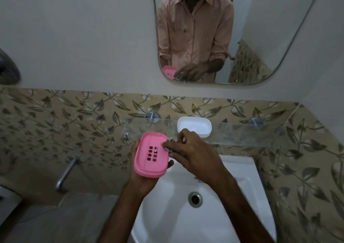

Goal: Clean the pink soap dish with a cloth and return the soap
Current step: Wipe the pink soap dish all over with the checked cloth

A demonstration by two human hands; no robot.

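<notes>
My left hand (143,177) holds the pink soap dish (151,155) from below, above the left rim of the sink. The dish is a rounded rectangle with several drain holes in its middle, tilted toward me. My right hand (193,155) presses a small pale cloth (167,145) against the dish's right inner edge; most of the cloth is hidden under my fingers. No soap bar shows anywhere in view.
A white dish or lid (194,126) sits on the glass shelf (242,133) behind my hands. The white sink (242,187) with its drain (194,199) lies below. A metal tap (66,174) juts from the tiled wall at left. A mirror (260,38) hangs above.
</notes>
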